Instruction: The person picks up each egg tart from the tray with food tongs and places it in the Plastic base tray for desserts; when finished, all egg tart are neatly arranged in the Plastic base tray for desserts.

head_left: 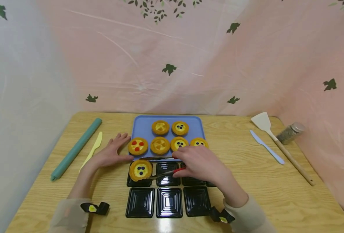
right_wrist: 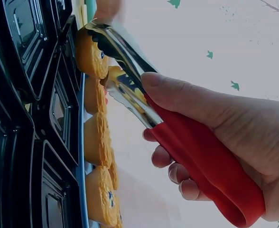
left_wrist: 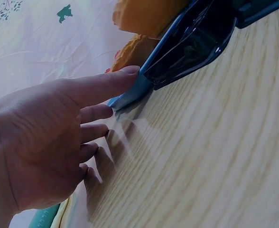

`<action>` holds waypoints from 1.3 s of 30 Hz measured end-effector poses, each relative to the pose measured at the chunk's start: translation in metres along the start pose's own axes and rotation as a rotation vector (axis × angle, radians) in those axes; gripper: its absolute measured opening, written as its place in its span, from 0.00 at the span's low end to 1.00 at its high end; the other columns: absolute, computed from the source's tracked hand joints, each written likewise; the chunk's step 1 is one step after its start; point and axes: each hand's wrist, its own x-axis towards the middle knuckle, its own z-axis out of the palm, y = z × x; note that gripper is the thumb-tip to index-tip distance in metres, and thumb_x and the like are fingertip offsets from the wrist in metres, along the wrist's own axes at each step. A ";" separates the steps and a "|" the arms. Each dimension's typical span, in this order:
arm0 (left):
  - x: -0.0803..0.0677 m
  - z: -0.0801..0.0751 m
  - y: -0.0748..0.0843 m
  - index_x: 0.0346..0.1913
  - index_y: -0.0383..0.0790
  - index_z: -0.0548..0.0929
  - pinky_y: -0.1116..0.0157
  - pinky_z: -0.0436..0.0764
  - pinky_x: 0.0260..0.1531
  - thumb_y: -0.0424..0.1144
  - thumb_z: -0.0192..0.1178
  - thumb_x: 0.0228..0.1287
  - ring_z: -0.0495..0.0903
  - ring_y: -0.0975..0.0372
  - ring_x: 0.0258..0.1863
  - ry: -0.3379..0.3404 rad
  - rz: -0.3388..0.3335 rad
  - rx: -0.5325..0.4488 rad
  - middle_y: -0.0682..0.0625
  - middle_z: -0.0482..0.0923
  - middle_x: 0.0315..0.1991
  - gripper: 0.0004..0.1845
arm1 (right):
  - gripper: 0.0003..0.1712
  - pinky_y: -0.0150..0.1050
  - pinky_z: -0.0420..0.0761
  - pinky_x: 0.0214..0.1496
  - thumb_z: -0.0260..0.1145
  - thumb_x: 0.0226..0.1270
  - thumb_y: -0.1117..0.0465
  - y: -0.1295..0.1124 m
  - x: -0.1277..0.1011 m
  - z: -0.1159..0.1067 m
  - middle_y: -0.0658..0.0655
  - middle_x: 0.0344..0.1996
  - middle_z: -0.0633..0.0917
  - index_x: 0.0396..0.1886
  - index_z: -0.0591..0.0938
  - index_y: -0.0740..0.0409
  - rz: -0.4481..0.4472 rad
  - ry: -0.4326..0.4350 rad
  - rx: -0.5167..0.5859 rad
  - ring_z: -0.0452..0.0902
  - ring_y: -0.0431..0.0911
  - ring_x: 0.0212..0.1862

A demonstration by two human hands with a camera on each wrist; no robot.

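My right hand (head_left: 199, 161) grips a pair of tongs (right_wrist: 196, 156) with red handles and scalloped metal ends. The tongs' ends lie on either side of an egg tart (head_left: 140, 170) with blue dots, at the far-left black square container (head_left: 139, 183). Whether the tart touches the container's bottom I cannot tell. My left hand (head_left: 112, 152) rests at the left edge of a blue tray (head_left: 142, 124), fingers spread, thumb on its rim near the corner. On the tray sit several tarts, among them one with red dots (head_left: 138, 146) and one with a yellow topping (head_left: 160, 145).
Several more black containers (head_left: 169, 202) stand in rows before the tray. To the left lie a green roll (head_left: 76, 149) and a yellow knife (head_left: 93, 149). At the right are a lilac knife (head_left: 266, 147), a spatula (head_left: 288, 155) and a seasoning jar (head_left: 290, 133).
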 end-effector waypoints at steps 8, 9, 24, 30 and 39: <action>0.001 0.001 -0.001 0.80 0.34 0.58 0.33 0.35 0.80 0.56 0.70 0.63 0.36 0.34 0.83 -0.002 -0.012 0.017 0.31 0.45 0.83 0.51 | 0.28 0.28 0.63 0.21 0.73 0.56 0.30 -0.002 0.001 0.004 0.43 0.31 0.85 0.42 0.86 0.46 -0.015 0.000 -0.016 0.69 0.36 0.25; 0.001 0.001 -0.001 0.80 0.34 0.58 0.33 0.35 0.80 0.56 0.70 0.63 0.36 0.34 0.83 -0.001 -0.013 0.015 0.31 0.45 0.83 0.51 | 0.28 0.28 0.62 0.21 0.73 0.56 0.30 -0.002 0.001 0.004 0.43 0.30 0.84 0.42 0.86 0.46 -0.016 0.000 -0.021 0.68 0.36 0.25; -0.001 0.003 -0.002 0.80 0.34 0.58 0.33 0.35 0.80 0.56 0.70 0.63 0.36 0.34 0.83 0.008 -0.010 0.010 0.30 0.45 0.83 0.51 | 0.27 0.27 0.61 0.21 0.74 0.55 0.30 -0.005 0.002 0.006 0.41 0.30 0.83 0.41 0.85 0.44 -0.006 -0.007 -0.040 0.69 0.36 0.25; 0.000 0.003 -0.001 0.80 0.34 0.58 0.33 0.35 0.79 0.55 0.70 0.63 0.36 0.34 0.83 0.007 -0.008 0.013 0.30 0.45 0.83 0.51 | 0.28 0.27 0.64 0.22 0.74 0.55 0.30 -0.005 0.002 0.007 0.41 0.33 0.85 0.43 0.85 0.44 0.002 -0.015 -0.042 0.69 0.36 0.26; 0.000 0.002 0.002 0.80 0.34 0.58 0.33 0.35 0.80 0.55 0.70 0.63 0.35 0.35 0.83 0.001 -0.011 0.002 0.31 0.45 0.83 0.51 | 0.28 0.27 0.62 0.21 0.74 0.55 0.30 -0.005 0.003 0.008 0.40 0.30 0.83 0.42 0.85 0.45 -0.007 -0.005 -0.055 0.68 0.36 0.25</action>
